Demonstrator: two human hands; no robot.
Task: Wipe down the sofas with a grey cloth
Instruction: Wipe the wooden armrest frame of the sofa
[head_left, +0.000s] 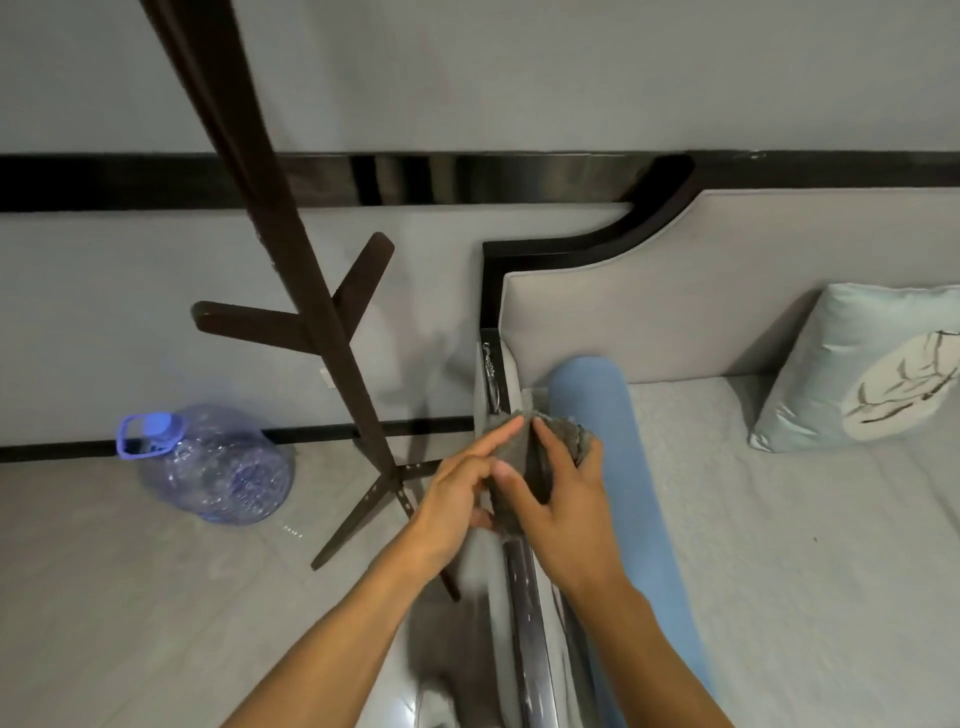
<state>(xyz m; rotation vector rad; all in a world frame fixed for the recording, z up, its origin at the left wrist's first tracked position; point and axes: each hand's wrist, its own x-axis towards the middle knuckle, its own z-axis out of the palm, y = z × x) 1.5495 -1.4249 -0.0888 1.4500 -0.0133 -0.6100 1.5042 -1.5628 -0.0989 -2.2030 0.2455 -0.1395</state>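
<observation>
A grey cloth (524, 457) is bunched between both hands above the sofa's left armrest (524, 587). My left hand (460, 493) holds the cloth's left side, thumb against it and index finger stretched along its top. My right hand (563, 499) grips the right side, fingers curled over the folds. The light grey sofa (779, 545) fills the right half of the view, its backrest (675, 312) standing against the wall.
A blue bolster (618, 452) lies along the seat beside the armrest. A pale cushion (857, 374) leans on the backrest at right. On the floor at left are a dark wooden coat stand (317, 322) and a clear blue water jug (218, 462).
</observation>
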